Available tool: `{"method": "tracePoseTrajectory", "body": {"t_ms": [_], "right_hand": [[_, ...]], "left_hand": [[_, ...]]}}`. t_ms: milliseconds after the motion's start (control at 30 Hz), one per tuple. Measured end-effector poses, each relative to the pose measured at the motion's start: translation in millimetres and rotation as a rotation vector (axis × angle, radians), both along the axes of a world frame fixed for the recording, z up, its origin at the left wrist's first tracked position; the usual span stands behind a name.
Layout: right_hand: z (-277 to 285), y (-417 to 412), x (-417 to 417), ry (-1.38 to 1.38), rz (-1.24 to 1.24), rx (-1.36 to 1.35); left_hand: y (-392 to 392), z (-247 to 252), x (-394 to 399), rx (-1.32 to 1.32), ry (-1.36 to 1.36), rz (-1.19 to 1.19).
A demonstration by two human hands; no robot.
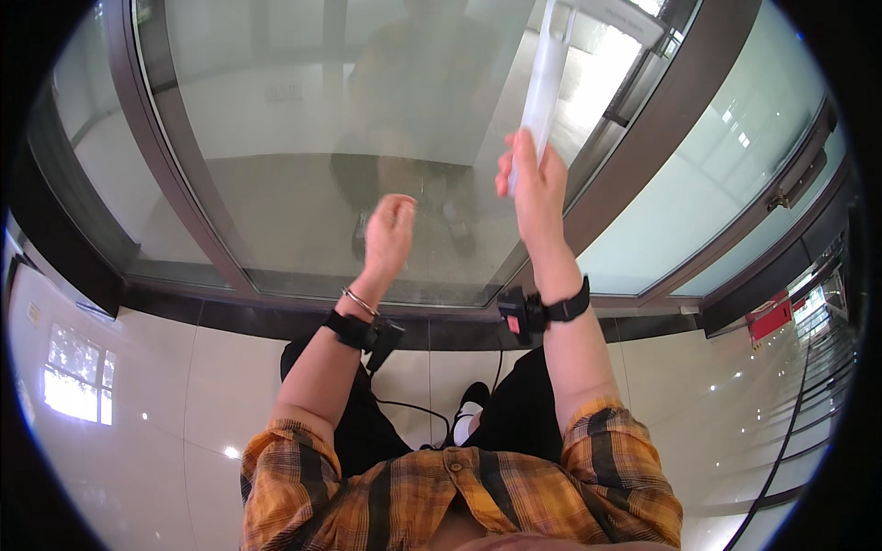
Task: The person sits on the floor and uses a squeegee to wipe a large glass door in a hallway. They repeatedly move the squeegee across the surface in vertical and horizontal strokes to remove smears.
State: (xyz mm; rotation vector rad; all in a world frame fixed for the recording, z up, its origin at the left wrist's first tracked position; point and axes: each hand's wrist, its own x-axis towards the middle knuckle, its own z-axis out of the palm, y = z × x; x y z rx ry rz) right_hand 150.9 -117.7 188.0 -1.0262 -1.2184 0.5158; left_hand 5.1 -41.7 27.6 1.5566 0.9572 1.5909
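Note:
My right hand (536, 182) grips the pale plastic handle of a window squeegee (544, 89). The wide head of the tool is at the top right, near the metal frame, partly cut off by the picture's edge. Before me stands a large glass pane (310, 206) with faint reflections in it. My left hand (391, 227) is in front of the pane's lower middle, fingers curled, with nothing visible in it. Whether either hand touches the glass cannot be told. Both wrists wear black straps with small devices.
Brown metal frames (182, 172) border the pane on both sides. A dark sill (413, 336) runs along its foot above glossy floor tiles (227, 372). A black cable (413, 405) hangs between my legs. A door handle (799, 175) and a red object (770, 318) are at the right.

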Motion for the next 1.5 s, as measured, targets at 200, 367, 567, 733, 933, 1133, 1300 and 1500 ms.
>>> {"method": "tracePoseTrajectory", "body": {"t_ms": [200, 367, 567, 733, 933, 1133, 1300, 1500], "right_hand": [[-52, 29, -10, 0.047, -0.063, -0.080], [-203, 22, -27, 0.041, -0.158, -0.252], [-352, 3, -41, 0.131, -0.018, -0.575], [-406, -12, -45, 0.263, 0.060, -0.986], [-412, -6, -31, 0.147, -0.132, -0.656], [-247, 11, -9, 0.123, -0.129, -0.348], [-180, 14, 4, 0.153, -0.196, -0.254], [-323, -17, -5, 0.027, -0.118, -0.545]], "left_hand": [[10, -6, -40, -0.352, -0.072, 0.031], [-10, 6, -52, -0.327, -0.179, 0.019], [-15, 10, -65, -0.383, -0.105, -0.011], [-10, 9, -68, -0.409, -0.102, 0.006], [2, 0, -65, -0.410, -0.050, 0.008], [-4, 6, -53, -0.331, -0.140, 0.036], [-7, 4, -55, -0.375, -0.094, -0.014], [-3, -7, -55, -0.399, -0.011, -0.049]]}}
